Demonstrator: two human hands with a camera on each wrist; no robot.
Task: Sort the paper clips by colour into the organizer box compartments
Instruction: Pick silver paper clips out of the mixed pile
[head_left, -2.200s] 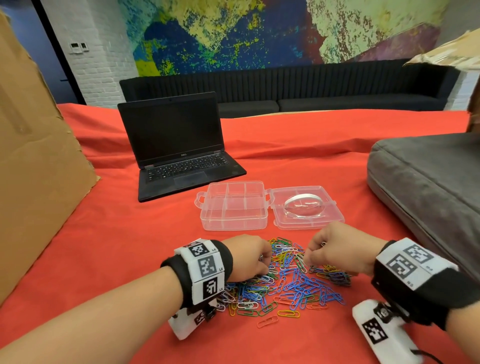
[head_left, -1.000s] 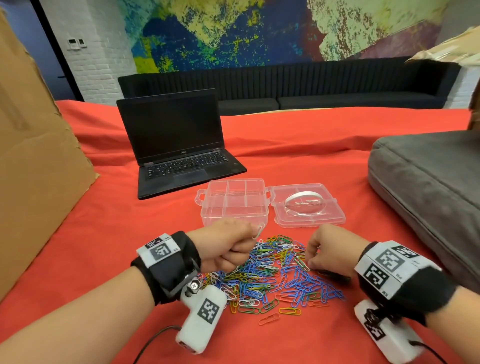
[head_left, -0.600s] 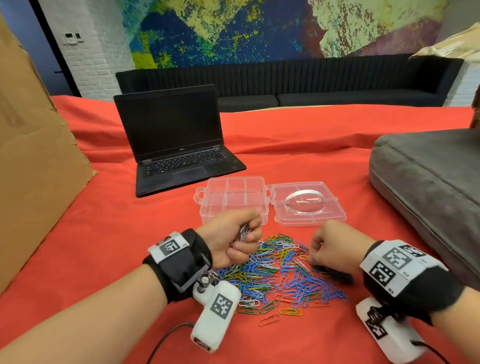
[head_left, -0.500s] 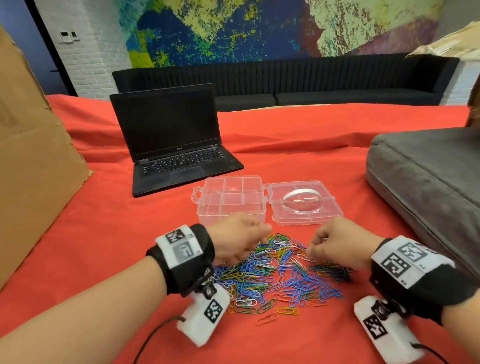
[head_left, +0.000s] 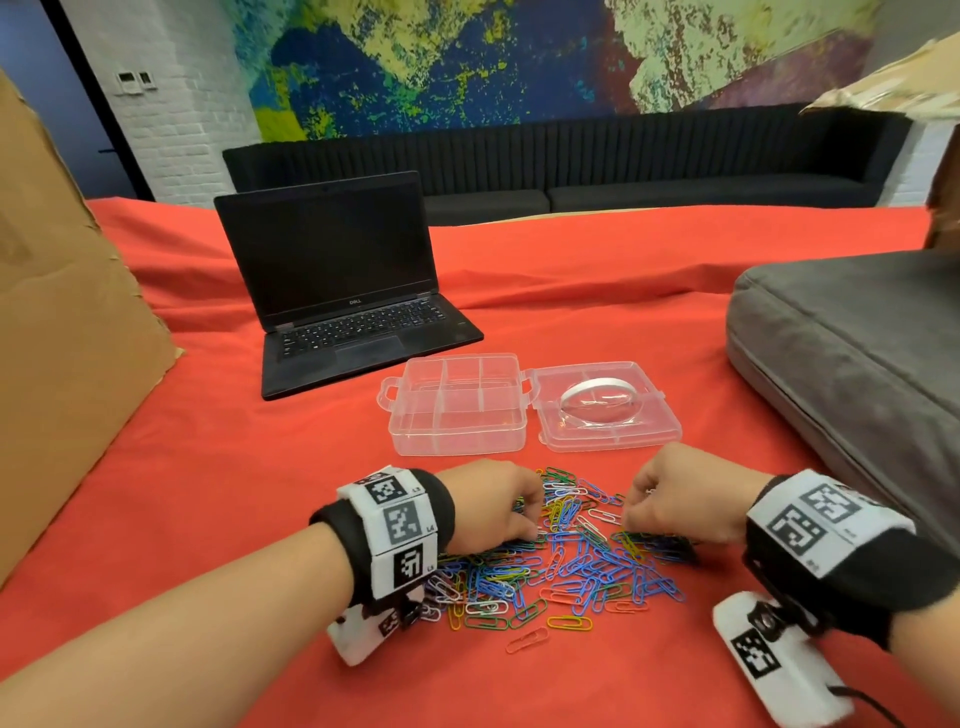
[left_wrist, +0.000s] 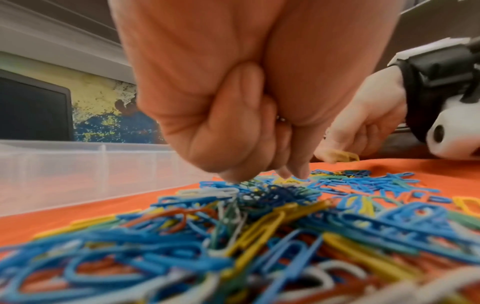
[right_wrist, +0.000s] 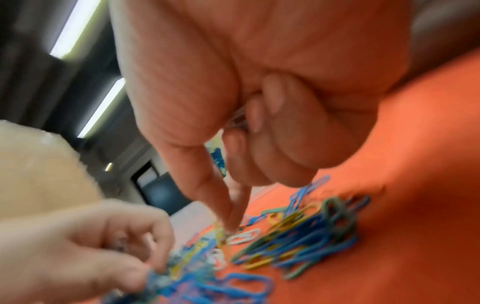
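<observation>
Behind organizer box (head_left: 457, 405), Dell-branded laptop (head_left: 343, 291)

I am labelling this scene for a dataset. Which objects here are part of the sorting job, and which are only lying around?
Part of the job:
- pile of coloured wire paper clips
- clear plastic organizer box with its open lid
- left hand and right hand, both picking in the pile

Only lying around:
- open black laptop
- grey fabric cushion
- brown cardboard sheet
</observation>
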